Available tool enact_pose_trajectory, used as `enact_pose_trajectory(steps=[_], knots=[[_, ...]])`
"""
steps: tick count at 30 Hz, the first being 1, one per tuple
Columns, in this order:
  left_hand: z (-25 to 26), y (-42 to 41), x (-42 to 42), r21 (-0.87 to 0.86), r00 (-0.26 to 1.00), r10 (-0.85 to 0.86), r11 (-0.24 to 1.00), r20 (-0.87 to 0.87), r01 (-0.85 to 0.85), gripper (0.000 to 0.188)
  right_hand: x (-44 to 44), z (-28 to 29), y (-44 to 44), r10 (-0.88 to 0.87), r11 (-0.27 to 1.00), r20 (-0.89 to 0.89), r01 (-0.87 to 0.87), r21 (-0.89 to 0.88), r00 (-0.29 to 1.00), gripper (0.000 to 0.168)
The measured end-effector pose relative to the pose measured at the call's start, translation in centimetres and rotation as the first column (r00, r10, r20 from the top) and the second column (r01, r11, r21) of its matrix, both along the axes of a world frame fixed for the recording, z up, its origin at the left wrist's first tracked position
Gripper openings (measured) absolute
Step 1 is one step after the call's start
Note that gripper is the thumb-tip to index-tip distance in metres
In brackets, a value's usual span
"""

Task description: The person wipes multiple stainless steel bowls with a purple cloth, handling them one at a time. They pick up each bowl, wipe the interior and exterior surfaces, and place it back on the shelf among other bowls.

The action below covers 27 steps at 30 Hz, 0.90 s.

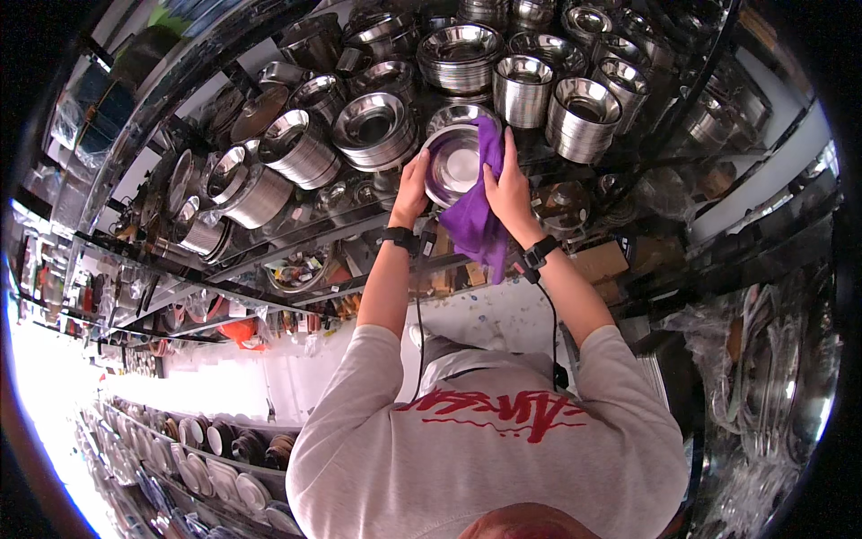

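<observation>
A shiny stainless steel bowl [463, 168] is held up in front of the glass shelf, its inside facing me. My left hand [412, 185] grips its left rim, thumb over the edge. On the other side, my right hand [508, 185] presses a purple cloth [475, 222] against the bowl's right rim. The cloth drapes over that edge and hangs down below the bowl. Just behind stands another steel bowl or stack [452, 116], partly hidden by the held one.
Stacks of steel bowls crowd the shelf, among them a wide stack [461, 57], a tall stack [584, 121] and a left stack [301, 148]. A glass lid [562, 202] and a cardboard box [599, 261] lie lower down. Plates [229, 478] fill racks at lower left.
</observation>
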State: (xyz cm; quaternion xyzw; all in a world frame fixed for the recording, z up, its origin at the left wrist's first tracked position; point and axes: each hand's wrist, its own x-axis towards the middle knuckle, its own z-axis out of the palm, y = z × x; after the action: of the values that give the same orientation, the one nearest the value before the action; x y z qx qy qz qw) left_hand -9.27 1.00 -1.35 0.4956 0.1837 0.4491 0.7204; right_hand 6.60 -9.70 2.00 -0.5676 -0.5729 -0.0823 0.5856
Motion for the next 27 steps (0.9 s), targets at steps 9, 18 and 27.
enact_pose_trajectory(steps=[9,18,27], knots=[[1.3,-1.4,0.4,0.015,0.994,-0.085,0.996,0.065,0.085,0.048,2.2,-1.3,0.9,-0.062,0.967,-0.033,0.052,-0.249,0.998,0.030],[0.1,-0.8,0.3,0.228,0.939,-0.056,0.964,-0.340,0.140,0.052,6.1,-0.1,1.9,0.096,0.941,0.356,0.032,-0.337,0.930,0.039],[1.8,-1.8,1.1,0.216,0.977,0.037,0.976,-0.208,0.009,0.066,2.8,-1.1,2.0,-0.173,0.979,-0.061,0.165,-0.117,0.983,0.027]])
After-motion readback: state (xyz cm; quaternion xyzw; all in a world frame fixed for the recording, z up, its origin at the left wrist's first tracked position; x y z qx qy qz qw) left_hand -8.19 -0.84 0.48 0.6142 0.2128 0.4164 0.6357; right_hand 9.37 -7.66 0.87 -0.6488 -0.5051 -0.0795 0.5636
